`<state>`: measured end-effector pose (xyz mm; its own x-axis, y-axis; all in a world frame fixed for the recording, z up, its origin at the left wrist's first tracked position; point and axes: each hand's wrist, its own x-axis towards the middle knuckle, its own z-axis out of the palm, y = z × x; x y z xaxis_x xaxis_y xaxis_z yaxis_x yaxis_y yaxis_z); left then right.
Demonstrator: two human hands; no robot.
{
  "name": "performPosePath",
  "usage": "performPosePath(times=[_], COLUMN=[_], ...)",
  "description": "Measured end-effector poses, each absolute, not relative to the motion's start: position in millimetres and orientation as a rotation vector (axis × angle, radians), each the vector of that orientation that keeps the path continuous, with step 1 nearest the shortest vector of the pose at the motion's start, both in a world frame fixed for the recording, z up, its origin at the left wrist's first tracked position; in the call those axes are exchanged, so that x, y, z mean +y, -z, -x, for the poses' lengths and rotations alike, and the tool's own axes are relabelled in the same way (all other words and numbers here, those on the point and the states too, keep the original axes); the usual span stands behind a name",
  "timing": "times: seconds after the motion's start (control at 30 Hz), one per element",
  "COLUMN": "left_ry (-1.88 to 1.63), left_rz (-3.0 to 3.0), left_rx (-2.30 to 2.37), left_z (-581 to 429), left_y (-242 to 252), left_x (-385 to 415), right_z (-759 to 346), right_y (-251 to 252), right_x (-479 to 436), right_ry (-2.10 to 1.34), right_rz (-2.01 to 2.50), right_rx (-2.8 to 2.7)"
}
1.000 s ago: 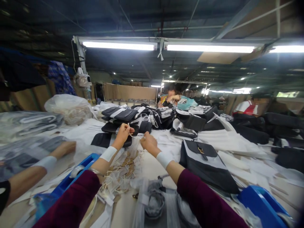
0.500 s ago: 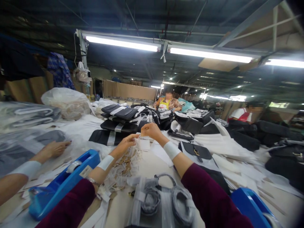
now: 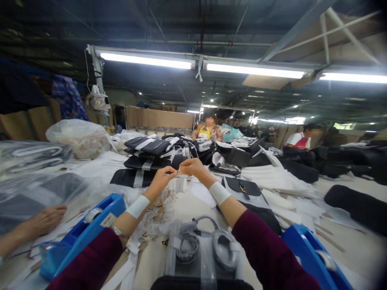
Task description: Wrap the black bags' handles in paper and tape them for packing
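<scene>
My left hand (image 3: 160, 184) and my right hand (image 3: 195, 169) meet in front of me, fingertips almost touching. Both pinch a thin pale string (image 3: 179, 171) from a hang tag. A small white tag (image 3: 181, 185) dangles just below them. Under my left wrist lies a tangled heap of strung paper tags (image 3: 155, 209). A black and grey bag with a gold buckle (image 3: 242, 188) lies beyond my right forearm, not touching my hand. White bands circle both wrists, and maroon sleeves cover my forearms.
Blue tape dispensers stand at left (image 3: 90, 223) and right (image 3: 311, 255). A co-worker's hand (image 3: 42, 222) rests at left. Transparent packs of coiled grey straps (image 3: 202, 249) lie near me. Stacked black bags (image 3: 145, 147) and white panels cover the table; co-workers (image 3: 207, 132) sit beyond.
My hands have drawn closer together than a second ago, and their fingertips now nearly meet at the string. The whole view has tilted and shifted slightly as my head moved.
</scene>
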<state>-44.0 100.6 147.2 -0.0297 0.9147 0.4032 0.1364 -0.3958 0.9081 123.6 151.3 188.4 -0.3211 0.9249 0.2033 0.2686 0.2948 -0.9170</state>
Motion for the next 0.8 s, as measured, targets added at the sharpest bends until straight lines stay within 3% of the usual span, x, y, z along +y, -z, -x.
performPosePath(times=[0.47, 0.63, 0.8], left_ry=[-1.403, -1.321, -1.037], left_rz=[-1.401, -1.526, -1.905], left_rx=[0.662, 0.623, 0.79], left_z=[16.5, -11.2, -46.0], left_y=[-210.1, -229.0, -245.6], left_x=[71.1, 62.8, 58.7], right_z=[-177.9, -198.2, -214.2], right_y=[-134.9, -120.3, -138.4], right_x=[109.6, 94.8, 71.9], right_ry=[-1.706, -1.758, -1.622], right_rz=[0.979, 0.891, 0.566], right_rx=[-1.251, -1.227, -1.417])
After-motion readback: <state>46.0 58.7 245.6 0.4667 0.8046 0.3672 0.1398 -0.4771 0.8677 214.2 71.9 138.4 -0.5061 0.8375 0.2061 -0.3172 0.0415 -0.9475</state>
